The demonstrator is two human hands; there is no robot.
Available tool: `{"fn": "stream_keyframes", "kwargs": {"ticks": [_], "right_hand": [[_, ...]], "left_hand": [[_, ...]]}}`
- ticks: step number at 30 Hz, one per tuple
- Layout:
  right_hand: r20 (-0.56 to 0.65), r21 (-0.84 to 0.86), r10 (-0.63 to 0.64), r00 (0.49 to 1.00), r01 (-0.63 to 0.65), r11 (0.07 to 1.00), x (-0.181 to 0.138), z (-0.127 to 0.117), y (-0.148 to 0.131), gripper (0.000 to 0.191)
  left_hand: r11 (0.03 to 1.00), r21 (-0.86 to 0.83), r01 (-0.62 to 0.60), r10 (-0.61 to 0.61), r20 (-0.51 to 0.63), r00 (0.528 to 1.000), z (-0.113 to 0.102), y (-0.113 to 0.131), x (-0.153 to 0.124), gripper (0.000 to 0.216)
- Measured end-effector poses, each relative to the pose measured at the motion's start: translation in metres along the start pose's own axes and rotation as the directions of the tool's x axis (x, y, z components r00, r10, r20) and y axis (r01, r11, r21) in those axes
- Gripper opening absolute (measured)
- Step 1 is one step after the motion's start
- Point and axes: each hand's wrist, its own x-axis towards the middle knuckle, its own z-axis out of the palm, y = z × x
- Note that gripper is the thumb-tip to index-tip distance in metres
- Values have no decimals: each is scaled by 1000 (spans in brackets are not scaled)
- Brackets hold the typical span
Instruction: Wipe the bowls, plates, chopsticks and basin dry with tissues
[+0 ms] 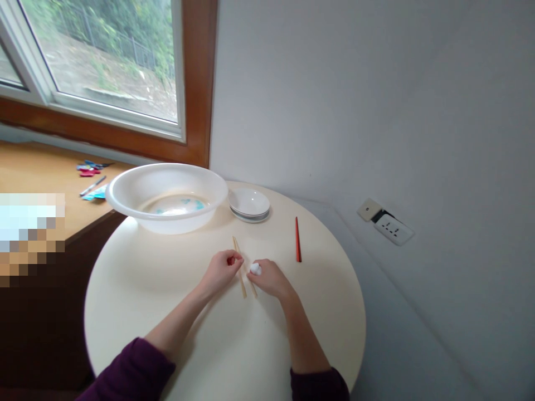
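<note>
A pair of pale wooden chopsticks [243, 288] lies on the round table between my two hands, the sticks spread apart at their near ends. My left hand [223, 267] is closed in a pinch at the left side of the chopsticks, its fingertips overlapping them. Whether it grips a stick or something small cannot be seen. In the fingers of my right hand [270, 277] is a small crumpled white wad [255, 269], perhaps tissue or cloth. That hand is closed around it, just over the right-hand chopstick.
A large white basin [167, 223] with water and blue pieces stands at the back left of the table [234, 351]. Stacked white dishes [249, 203] sit beside it. Red chopsticks [297, 239] lie at the right. Scissors [90, 167] and a pen [92, 186] are on the wooden desk.
</note>
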Motion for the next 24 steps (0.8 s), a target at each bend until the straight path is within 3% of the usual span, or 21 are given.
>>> {"fn": "stream_keyframes", "kwargs": {"ticks": [10, 17, 21, 24], "right_hand": [[94, -137, 148, 985, -135, 981, -4, -6, -8, 16], [72, -140, 115, 991, -104, 985, -5, -7, -8, 15], [52, -50, 117, 992, -114, 992, -4, -7, -3, 12], [44, 213, 134, 990, -140, 967, -2, -7, 2, 15]], "left_hand": [[1000, 28, 3, -4, 36, 999, 2, -2, 0, 21], [1000, 26, 11, -12, 44, 999, 3, -2, -1, 19], [1000, 9, 21, -21, 41, 999, 4, -2, -1, 18], [999, -13, 32, -32, 32, 999, 4, -2, -1, 17]]}}
